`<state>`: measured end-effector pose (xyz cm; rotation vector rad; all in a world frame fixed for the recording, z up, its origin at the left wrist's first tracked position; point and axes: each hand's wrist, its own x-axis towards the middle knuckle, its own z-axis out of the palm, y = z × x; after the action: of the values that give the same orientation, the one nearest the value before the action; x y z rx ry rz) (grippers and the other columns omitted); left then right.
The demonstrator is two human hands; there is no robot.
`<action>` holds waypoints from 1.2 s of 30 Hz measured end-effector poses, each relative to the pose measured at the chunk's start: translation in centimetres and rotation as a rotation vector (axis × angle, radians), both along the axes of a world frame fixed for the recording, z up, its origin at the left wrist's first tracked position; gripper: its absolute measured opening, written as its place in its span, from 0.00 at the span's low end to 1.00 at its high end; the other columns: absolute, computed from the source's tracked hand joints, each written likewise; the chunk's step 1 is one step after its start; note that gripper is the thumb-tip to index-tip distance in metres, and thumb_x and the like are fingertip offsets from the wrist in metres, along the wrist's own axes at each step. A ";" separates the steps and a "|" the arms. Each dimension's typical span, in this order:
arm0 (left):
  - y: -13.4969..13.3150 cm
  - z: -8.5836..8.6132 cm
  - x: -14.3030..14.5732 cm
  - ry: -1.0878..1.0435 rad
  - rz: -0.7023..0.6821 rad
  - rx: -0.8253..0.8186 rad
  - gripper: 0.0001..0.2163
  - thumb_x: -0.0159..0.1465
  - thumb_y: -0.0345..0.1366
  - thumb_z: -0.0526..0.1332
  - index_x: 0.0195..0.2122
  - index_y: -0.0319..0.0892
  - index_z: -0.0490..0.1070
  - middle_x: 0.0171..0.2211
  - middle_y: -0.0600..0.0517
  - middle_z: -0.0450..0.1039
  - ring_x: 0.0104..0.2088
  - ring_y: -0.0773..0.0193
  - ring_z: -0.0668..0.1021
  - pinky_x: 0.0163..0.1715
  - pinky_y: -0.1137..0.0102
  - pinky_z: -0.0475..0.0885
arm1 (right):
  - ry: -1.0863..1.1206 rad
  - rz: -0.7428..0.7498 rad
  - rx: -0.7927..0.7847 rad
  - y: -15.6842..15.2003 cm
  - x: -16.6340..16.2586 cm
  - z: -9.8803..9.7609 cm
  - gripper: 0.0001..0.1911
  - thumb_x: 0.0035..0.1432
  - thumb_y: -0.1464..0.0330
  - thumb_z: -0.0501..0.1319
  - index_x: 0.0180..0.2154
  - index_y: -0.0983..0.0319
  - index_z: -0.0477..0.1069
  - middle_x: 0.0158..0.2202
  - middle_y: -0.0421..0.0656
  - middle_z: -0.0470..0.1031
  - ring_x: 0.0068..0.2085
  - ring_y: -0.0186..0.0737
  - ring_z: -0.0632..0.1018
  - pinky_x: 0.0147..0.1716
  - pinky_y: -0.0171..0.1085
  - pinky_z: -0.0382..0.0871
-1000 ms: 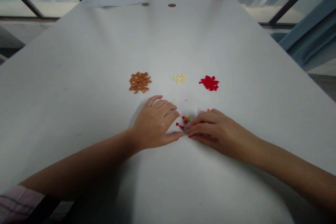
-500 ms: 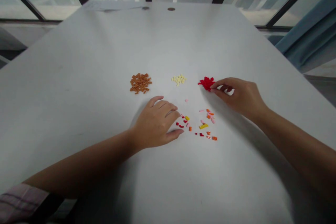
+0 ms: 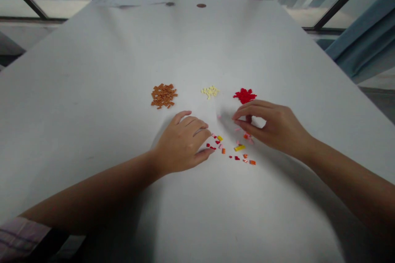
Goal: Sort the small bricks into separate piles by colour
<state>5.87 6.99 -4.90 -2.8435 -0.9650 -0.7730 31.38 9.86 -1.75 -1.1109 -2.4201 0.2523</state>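
On a white table (image 3: 92, 70) lie three sorted heaps of tiny bricks: brown (image 3: 163, 95), cream (image 3: 210, 91) and red (image 3: 245, 95). Nearer me is a loose scatter of mixed small bricks (image 3: 236, 150) in red, orange, yellow and pink. My left hand (image 3: 182, 144) rests on the table with curled fingers, its tips just left of the scatter, holding nothing I can see. My right hand (image 3: 271, 125) hovers between the red heap and the scatter, thumb and forefinger curved a little apart with nothing visible between them.
A single pink piece (image 3: 219, 117) lies alone below the cream heap. Two round holes (image 3: 201, 5) sit near the table's far edge. Windows with dark frames run behind the table, and a blue curtain (image 3: 361, 45) hangs at the right.
My right hand went from the scatter up to the red heap, then came back toward me and left; it now hovers above the scatter. My left hand has stayed put.
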 end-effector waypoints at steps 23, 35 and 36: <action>-0.1 0.1 0.1 0.020 0.009 0.009 0.08 0.66 0.37 0.58 0.41 0.41 0.74 0.42 0.48 0.78 0.43 0.59 0.78 0.57 0.56 0.64 | -0.156 0.135 -0.001 -2.4 -3.0 -1.0 0.04 0.60 0.69 0.63 0.37 0.59 0.76 0.40 0.45 0.78 0.38 0.41 0.78 0.39 0.42 0.61; -0.1 0.1 -0.1 0.023 -0.012 -0.004 0.08 0.66 0.37 0.59 0.40 0.40 0.73 0.43 0.47 0.78 0.44 0.58 0.77 0.57 0.56 0.64 | -0.147 -0.237 0.124 2.5 1.7 -1.1 0.09 0.61 0.62 0.60 0.37 0.58 0.77 0.44 0.51 0.74 0.34 0.43 0.75 0.35 0.46 0.67; -0.1 0.1 -0.2 0.021 -0.013 -0.005 0.08 0.66 0.37 0.58 0.40 0.40 0.73 0.43 0.47 0.78 0.43 0.58 0.77 0.56 0.56 0.64 | -0.160 -0.267 0.121 3.2 2.3 -1.2 0.11 0.61 0.61 0.59 0.36 0.58 0.77 0.44 0.51 0.74 0.33 0.44 0.75 0.35 0.47 0.68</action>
<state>5.72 6.86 -4.80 -2.8592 -0.9479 -0.7415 33.64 13.02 -2.99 -1.4261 -2.3505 -0.0710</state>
